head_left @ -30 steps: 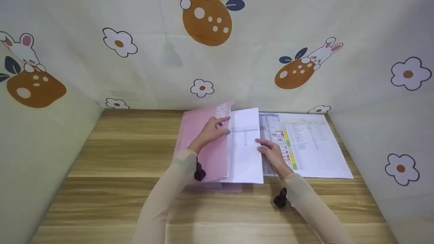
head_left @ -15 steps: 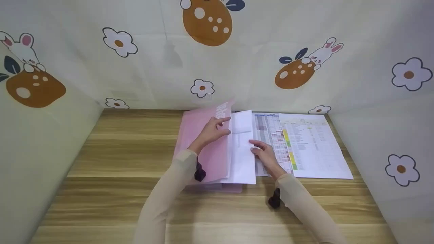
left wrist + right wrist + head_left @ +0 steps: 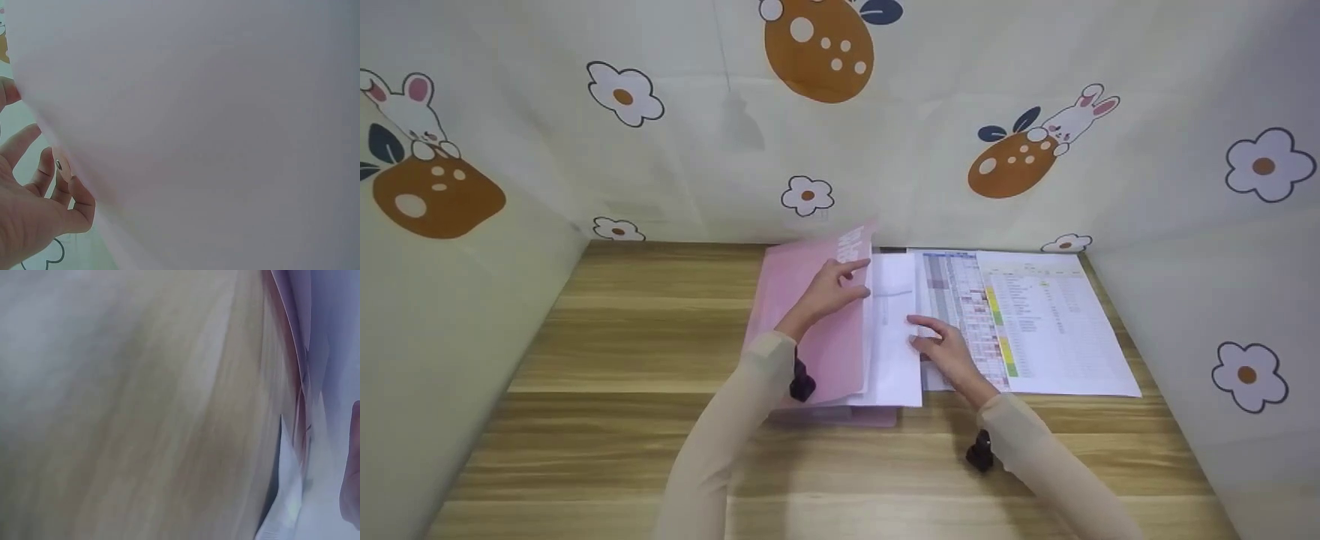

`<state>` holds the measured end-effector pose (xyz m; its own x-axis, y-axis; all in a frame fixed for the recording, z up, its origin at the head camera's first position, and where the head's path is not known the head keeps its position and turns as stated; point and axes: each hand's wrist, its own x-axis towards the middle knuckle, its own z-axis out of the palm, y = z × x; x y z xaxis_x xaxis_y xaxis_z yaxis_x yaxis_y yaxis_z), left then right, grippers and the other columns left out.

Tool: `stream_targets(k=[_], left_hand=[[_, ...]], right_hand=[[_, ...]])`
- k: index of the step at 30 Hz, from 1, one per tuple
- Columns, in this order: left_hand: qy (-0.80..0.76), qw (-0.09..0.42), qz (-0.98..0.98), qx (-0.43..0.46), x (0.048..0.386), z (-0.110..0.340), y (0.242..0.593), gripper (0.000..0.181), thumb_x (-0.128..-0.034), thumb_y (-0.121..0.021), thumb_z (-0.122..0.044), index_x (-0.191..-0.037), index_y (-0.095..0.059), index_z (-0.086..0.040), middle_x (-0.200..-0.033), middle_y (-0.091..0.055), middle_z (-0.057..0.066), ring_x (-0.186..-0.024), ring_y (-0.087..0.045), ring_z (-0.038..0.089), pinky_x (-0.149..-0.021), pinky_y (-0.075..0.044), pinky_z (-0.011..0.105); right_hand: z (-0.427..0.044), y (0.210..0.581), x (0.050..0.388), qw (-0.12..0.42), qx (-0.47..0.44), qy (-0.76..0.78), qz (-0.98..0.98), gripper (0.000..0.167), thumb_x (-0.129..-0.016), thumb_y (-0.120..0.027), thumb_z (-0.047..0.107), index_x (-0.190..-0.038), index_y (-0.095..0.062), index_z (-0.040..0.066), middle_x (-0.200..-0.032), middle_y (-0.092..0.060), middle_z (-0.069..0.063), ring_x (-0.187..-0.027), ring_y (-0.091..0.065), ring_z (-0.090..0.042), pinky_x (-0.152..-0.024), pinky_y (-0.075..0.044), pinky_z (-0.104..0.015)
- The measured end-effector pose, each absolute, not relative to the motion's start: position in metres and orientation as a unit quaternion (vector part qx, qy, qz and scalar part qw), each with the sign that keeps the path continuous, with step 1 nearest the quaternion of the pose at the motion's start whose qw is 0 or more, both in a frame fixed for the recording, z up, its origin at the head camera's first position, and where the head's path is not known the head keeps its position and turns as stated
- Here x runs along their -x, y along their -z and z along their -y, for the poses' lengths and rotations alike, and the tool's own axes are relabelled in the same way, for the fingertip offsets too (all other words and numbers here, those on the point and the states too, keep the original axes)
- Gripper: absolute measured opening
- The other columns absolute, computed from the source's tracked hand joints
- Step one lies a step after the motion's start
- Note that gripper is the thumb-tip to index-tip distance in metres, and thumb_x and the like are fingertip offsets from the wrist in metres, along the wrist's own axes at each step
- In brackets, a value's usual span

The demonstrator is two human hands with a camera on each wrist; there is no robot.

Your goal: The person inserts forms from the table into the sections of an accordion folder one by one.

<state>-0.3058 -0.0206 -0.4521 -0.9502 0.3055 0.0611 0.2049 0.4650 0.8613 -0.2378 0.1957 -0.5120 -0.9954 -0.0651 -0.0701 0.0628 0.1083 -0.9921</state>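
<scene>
A pink folder lies on the table with its cover raised at the right edge. My left hand pinches that edge; in the left wrist view the hand has its fingertips along the cover, by a small metal snap. White paper sticks out from under the cover, its left part hidden. At its right edge, my right hand holds it between bent thumb and fingers, the two visible tips apart. Only part of the right hand shows in the right wrist view.
Right of the folder lie printed sheets: a coloured table, partly covered, and a list overlapping it. The wooden table meets patterned curtains behind and on both sides.
The white paper has slid left, further under the pink cover, and a little toward me, together with my right hand. More of the printed table shows. My left hand has stayed in place.
</scene>
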Motion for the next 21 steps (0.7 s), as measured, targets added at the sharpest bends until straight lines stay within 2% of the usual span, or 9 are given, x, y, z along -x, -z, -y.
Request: stream_targets(k=[6,10,13,21], left_hand=[[-0.488,0.049,-0.859,-0.15,0.306,0.021,0.451,0.052,-0.0755,-0.065,-0.019,-0.126,-0.051,-0.015,-0.096,-0.043,0.009,-0.08,-0.039,0.02,-0.065,-0.034,0.028],[-0.484,0.055,-0.861,-0.144,0.306,0.021,0.451,0.052,-0.0763,-0.065,-0.02,-0.126,-0.051,-0.016,-0.097,-0.043,0.008,-0.081,-0.039,0.02,-0.066,-0.035,0.029],[-0.485,0.059,-0.861,-0.14,0.306,0.02,0.452,0.052,-0.0765,-0.064,-0.02,-0.126,-0.051,-0.017,-0.098,-0.043,0.009,-0.082,-0.04,0.021,-0.066,-0.035,0.029],[-0.495,0.049,-0.854,-0.15,0.305,0.02,0.453,0.051,-0.0756,-0.064,-0.017,-0.125,-0.052,-0.014,-0.097,-0.043,0.01,-0.083,-0.04,0.022,-0.065,-0.036,0.029]], right_hand=[[-0.194,0.505,0.223,0.025,0.046,0.57,-0.82,0.032,-0.074,-0.062,-0.001,-0.106,-0.061,0.0,-0.117,-0.051,-0.015,-0.072,-0.06,-0.021,-0.058,-0.047,-0.031],[-0.191,0.507,0.222,0.006,0.061,0.528,-0.847,0.028,-0.073,-0.062,-0.005,-0.101,-0.063,-0.003,-0.109,-0.056,-0.017,-0.073,-0.06,-0.021,-0.06,-0.047,-0.029],[-0.189,0.51,0.224,0.015,0.059,0.537,-0.841,0.029,-0.073,-0.06,-0.008,-0.101,-0.062,-0.005,-0.105,-0.058,-0.017,-0.073,-0.059,-0.02,-0.061,-0.046,-0.026],[-0.178,0.505,0.225,0.049,0.048,0.613,-0.787,0.031,-0.074,-0.057,-0.01,-0.105,-0.058,-0.01,-0.11,-0.054,-0.022,-0.08,-0.059,-0.023,-0.067,-0.045,-0.025]])
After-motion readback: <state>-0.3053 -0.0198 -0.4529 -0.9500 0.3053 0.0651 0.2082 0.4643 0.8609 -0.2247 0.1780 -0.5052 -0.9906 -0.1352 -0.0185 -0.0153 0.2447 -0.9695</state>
